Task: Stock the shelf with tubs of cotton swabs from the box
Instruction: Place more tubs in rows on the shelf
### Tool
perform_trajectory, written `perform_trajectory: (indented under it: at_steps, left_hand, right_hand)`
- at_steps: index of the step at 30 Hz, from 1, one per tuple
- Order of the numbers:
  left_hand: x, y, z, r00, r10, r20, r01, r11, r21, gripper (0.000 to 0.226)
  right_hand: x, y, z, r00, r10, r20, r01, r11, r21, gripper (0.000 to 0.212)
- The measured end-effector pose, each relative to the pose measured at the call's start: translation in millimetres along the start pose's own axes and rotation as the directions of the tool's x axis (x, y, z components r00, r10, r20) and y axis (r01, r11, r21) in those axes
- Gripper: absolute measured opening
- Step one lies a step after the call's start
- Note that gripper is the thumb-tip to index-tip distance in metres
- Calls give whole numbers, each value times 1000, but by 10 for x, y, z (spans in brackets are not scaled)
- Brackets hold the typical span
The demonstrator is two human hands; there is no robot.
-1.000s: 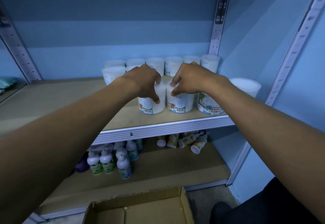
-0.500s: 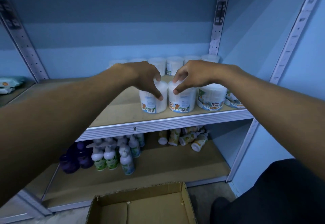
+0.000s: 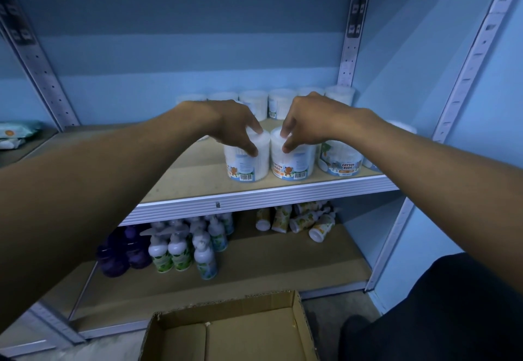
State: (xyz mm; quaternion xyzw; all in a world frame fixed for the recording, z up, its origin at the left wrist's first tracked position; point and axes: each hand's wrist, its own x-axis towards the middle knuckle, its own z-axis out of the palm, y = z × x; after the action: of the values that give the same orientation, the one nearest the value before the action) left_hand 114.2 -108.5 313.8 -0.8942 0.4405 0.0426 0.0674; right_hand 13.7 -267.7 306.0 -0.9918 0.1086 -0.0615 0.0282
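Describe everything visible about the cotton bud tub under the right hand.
The tub is a squat, clear plastic cylinder packed with white swabs. Its blue and orange label reads COTTON BUDS, with a cartoon bear and a barcode. It stands upright at the front edge of the wooden shelf, close beside the tub under the left hand. The right hand grips its top from above, thumb on the front wall.

Two clear tubs of cotton swabs, left tub [image 3: 246, 159] and right tub [image 3: 293, 161], stand upright, touching, near the shelf [image 3: 268, 195] front edge. More tubs [image 3: 280, 103] line the rear. Cardboard box [image 3: 226, 332] sits open on the floor below.
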Motion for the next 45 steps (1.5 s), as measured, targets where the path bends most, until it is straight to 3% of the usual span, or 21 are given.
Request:
perform_trajectory:
  at_steps: [6, 10, 13, 18, 21, 30, 34, 36, 39, 45]
  left_hand:
    - [-20, 37, -56, 997, -71, -7, 70, 994, -79, 70]
    - [-17, 89, -68, 994, -112, -15, 111, 993, -35, 79]
    - [5, 73, -132, 995, -98, -4, 98, 995, -29, 86]
    - [13, 46, -144, 996, -36, 79, 47, 989, -139, 64]
    - [17, 36, -98, 997, -38, 59, 50, 977, -209, 61]
    - [-6, 153, -92, 994, -112, -20, 107, 983, -150, 63]
    - [-13, 157, -96, 984, -175, -34, 171, 981, -91, 78]
    - [7, 130, -101, 990, -142, 14, 142, 983, -116, 85]
    - [-15, 96, -108, 992, -51, 111, 80, 958, -275, 75]
    - [73, 58, -58, 995, -66, 78, 84, 964, -252, 77]
  right_hand:
    - [-97, 49, -120, 996, -65, 63, 67, 997, -29, 40]
    - [-106, 95, -177, 992, -54, 111, 57, 998, -25, 44]
    - [-92, 55, -183, 998, -44, 42, 45, 999, -10, 49]
    - [-60, 10, -64, 998, -57, -5, 56, 998, -42, 43]
    - [-56, 33, -35, 999, -36, -8, 36, 999, -15, 38]
    - [-135, 118, -70, 997, -77, 2, 77, 997, 5, 36]
    - [-140, 149, -84, 996, -90, 27, 90, 996, -7, 39]
    - [-140, 151, -100, 996, -84, 11, 84, 996, 6, 43]
    - [-127, 134, -82, 995, -83, -53, 85, 996, 28, 45]
    - [-107, 157, -17, 996, -86, -38, 89, 994, 60, 34]
